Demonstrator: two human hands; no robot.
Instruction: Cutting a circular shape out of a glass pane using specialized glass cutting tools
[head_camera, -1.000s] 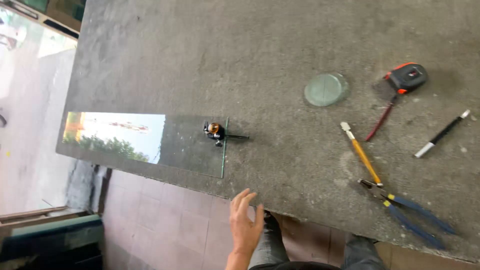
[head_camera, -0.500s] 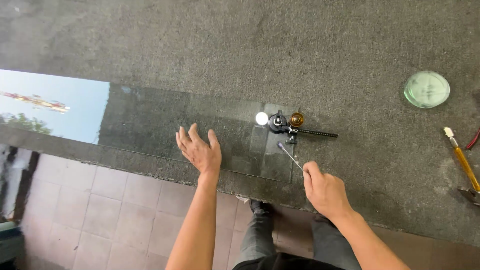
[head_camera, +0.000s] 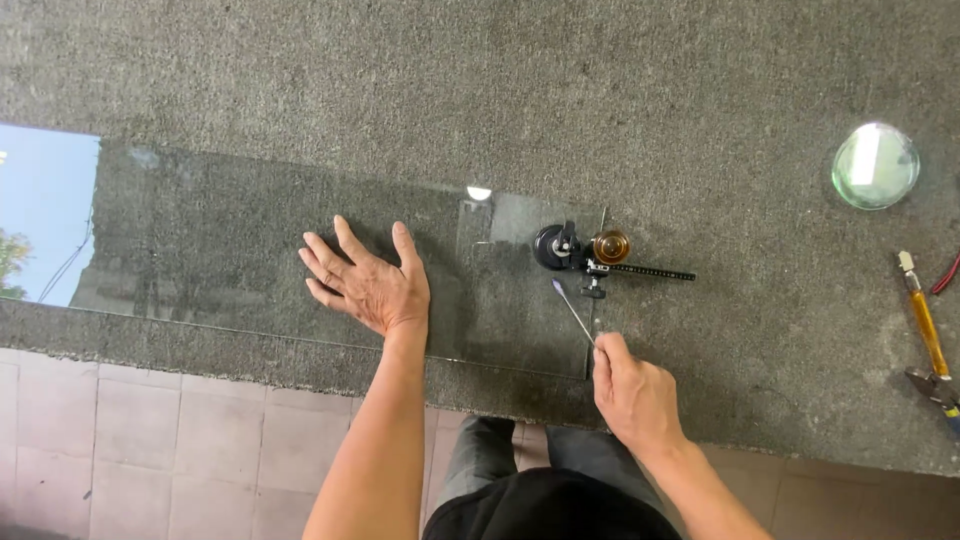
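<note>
Near edge of the surface (head_camera: 700, 80): our right hand (head_camera: 632, 392) is closed around a thin metal rod (head_camera: 573, 311), tip angled toward the circle cutter (head_camera: 598, 256). Our left hand (head_camera: 366, 283) lies flat, fingers spread, pinning the glass sheet (head_camera: 250, 250). Since half a second ago both hands sit farther onto the glass. Far right: a round glass disc (head_camera: 875, 165).

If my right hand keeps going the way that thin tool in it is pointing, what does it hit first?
Probably the circle cutter on the glass sheet: the right hand holds a thin tool angled up and left toward the cutter's black suction base. Height above the glass is unclear.
</note>
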